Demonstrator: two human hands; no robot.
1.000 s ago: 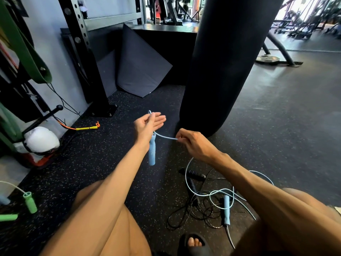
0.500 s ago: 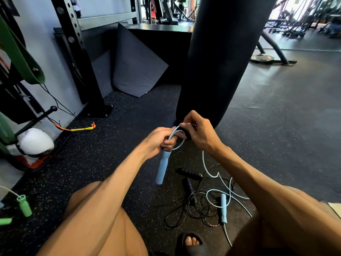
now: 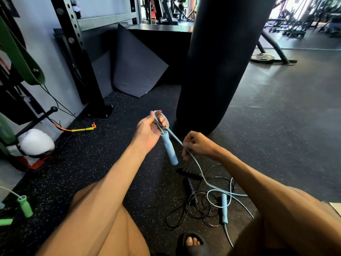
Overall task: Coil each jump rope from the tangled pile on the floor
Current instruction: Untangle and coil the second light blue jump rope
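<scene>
- At the far left edge, a green band (image 3: 22, 58) hangs against the wall. Low on the floor lie two green handles (image 3: 25, 208), with a pale cord running off frame.
- Just right of those, a white rounded object (image 3: 36, 143) sits at the foot of the wall; I cannot tell what it is.
- Beyond it, a yellow and orange rope (image 3: 83, 129) lies on the speckled floor (image 3: 92, 154) near the base of a black rack upright (image 3: 81, 58).
- A grey mat (image 3: 136, 65) leans in the corner behind the upright.
- The left hand (image 3: 149, 130), raised near centre with its palm toward the camera, has its fingers curled through a loop of the blue jump rope (image 3: 175, 138). One blue handle (image 3: 168, 148) hangs tilted from that hand, clear of the floor.
- A black punching bag (image 3: 217, 61) stands just behind the hands.
- The right hand (image 3: 199, 145), lower and just right of the handle, pinches the same cord between thumb and curled fingers. The cord runs taut between the two hands.
- From the right hand the cord drops to the tangled pile (image 3: 208, 204) on the floor between the person's legs, where it crosses thin black cord.
- Two black handles (image 3: 188, 173) lie at the pile's left edge, and the second blue handle (image 3: 223, 209) lies on the pile.
- A sandalled foot (image 3: 192, 242) shows at the bottom edge, below the pile.
- At far right, a weight plate (image 3: 263, 57) lies on the floor well behind.
</scene>
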